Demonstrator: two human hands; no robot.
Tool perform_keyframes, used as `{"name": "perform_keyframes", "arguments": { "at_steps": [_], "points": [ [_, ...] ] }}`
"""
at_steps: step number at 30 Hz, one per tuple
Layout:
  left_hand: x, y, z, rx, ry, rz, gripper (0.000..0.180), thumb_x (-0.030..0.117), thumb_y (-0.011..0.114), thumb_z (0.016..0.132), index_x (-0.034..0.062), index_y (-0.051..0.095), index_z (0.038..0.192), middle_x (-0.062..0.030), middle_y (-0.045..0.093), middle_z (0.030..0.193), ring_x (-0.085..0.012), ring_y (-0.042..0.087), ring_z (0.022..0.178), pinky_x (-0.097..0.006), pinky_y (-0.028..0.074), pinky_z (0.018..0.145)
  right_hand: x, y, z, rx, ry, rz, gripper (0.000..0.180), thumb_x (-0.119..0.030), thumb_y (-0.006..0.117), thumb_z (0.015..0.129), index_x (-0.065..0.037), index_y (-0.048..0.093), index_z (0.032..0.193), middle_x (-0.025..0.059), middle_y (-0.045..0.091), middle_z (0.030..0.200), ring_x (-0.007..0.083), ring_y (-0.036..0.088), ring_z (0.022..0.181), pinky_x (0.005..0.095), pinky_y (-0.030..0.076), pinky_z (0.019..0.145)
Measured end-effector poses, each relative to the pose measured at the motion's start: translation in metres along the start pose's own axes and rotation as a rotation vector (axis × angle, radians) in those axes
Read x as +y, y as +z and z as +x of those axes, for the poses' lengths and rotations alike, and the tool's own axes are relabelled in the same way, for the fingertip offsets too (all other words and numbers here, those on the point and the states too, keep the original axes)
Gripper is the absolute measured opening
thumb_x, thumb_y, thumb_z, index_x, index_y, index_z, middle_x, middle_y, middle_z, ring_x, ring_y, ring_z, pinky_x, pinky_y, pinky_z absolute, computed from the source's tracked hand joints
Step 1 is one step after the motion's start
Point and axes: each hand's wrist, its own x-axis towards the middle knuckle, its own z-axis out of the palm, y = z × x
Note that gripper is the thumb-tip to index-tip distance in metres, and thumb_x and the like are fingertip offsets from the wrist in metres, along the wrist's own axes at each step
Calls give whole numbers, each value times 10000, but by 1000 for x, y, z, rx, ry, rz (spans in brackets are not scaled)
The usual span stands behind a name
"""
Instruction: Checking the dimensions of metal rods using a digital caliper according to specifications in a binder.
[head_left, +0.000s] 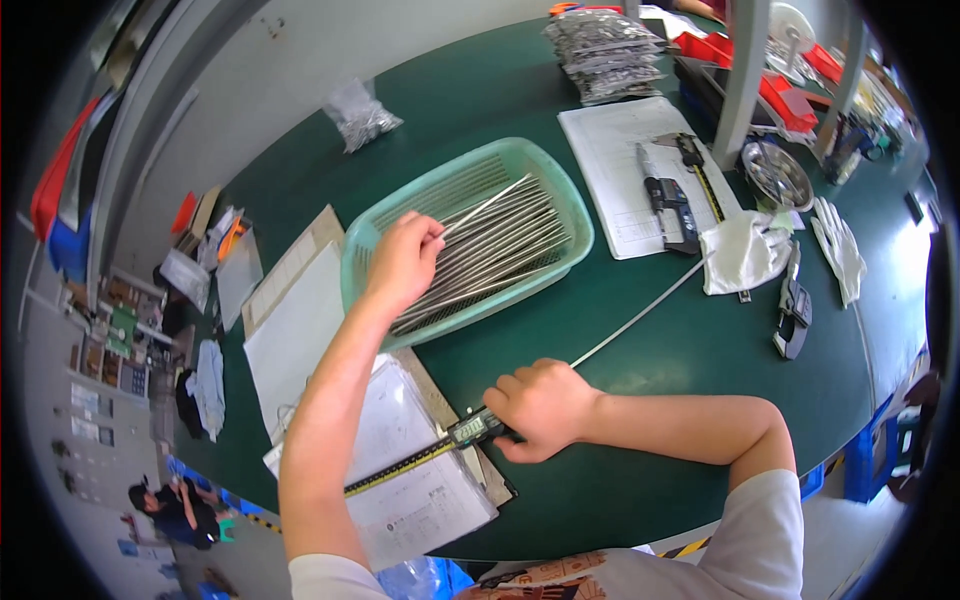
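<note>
My left hand (405,262) reaches over a light green plastic basket (470,322) full of thin metal rods (505,240). Its fingers pinch the end of one rod, which slants up across the others toward the basket's far side. Nearer to me, my right hand (545,408) is wrapped round a digital caliper (468,430), whose long scale points left over papers. A single long thin rod (640,316) runs from beside that hand to a white cloth glove (745,255); whether the hand also touches this rod is hidden.
Papers (410,500) and a clipboard lie left on the green table (610,480). On a printed sheet (610,170) sit a micrometer (668,205) and another caliper (700,170). Another micrometer (793,318), a metal bowl (776,175) and stacked bags of parts (605,55) stand farther right and back.
</note>
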Motion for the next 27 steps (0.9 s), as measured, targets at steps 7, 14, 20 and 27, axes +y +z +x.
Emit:
{"name": "perform_keyframes", "arguments": {
  "at_steps": [7, 14, 20, 27],
  "points": [
    [44, -108, -112, 256, 109, -18, 114, -37, 596, 787, -3, 609, 894, -108, 566, 858, -274, 578, 755, -309, 478, 653, 10, -16, 5, -105, 124, -16, 416, -451, 664, 681, -61, 516, 678, 102, 551, 627, 285, 584, 565, 400, 463, 520],
    [80, -112, -286, 141, 155, 289, 205, 16, 683, 669, 58, 683, 869, -50, 601, 840, -207, 585, 655, -312, 461, 504, 18, -34, 8, -269, 161, 68, 475, -527, 730, 675, -78, 585, 733, 83, 572, 620, 299, 593, 581, 400, 455, 519],
    [100, -60, -331, 161, 38, 183, 218, 44, 681, 676, 41, 665, 893, -28, 583, 851, -167, 573, 697, -283, 469, 556, 14, -65, 14, -349, 206, 180, 452, -426, 744, 690, -21, 617, 844, 114, 550, 647, 295, 544, 550, 355, 413, 512],
    [79, -37, -316, 232, -29, 130, 241, 30, 660, 647, 27, 666, 888, -58, 606, 856, -203, 608, 756, -298, 513, 603, 0, -75, 8, -367, 328, 320, 484, -362, 740, 733, 58, 584, 915, 105, 484, 661, 182, 451, 555, 291, 368, 518]
  ]
}}
